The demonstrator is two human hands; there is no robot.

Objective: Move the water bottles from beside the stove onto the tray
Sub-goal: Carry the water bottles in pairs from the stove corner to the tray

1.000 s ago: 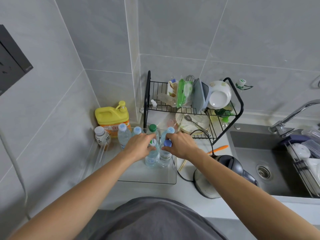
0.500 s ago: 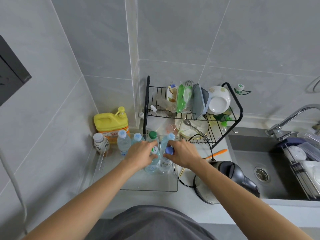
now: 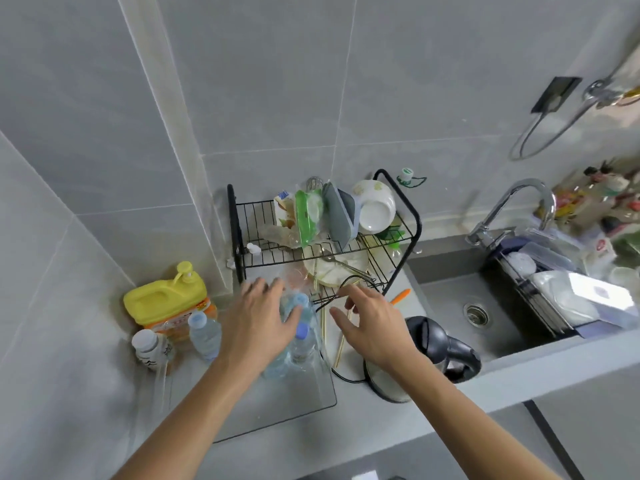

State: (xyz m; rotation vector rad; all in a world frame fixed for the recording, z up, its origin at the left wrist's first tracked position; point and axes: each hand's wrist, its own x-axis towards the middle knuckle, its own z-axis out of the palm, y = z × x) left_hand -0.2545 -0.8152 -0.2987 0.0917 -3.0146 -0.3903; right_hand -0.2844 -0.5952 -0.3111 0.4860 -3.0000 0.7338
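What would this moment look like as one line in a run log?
left hand: open over water bottles | right hand: open, empty | bottles: upright in tray

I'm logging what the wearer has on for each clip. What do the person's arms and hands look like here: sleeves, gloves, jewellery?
Both forearms are bare to the frame edge: no sleeves, gloves, watch or bands. The left hand and right hand show no rings.

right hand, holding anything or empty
Empty: the right hand hovers with fingers spread, clear of the bottles in the tray.
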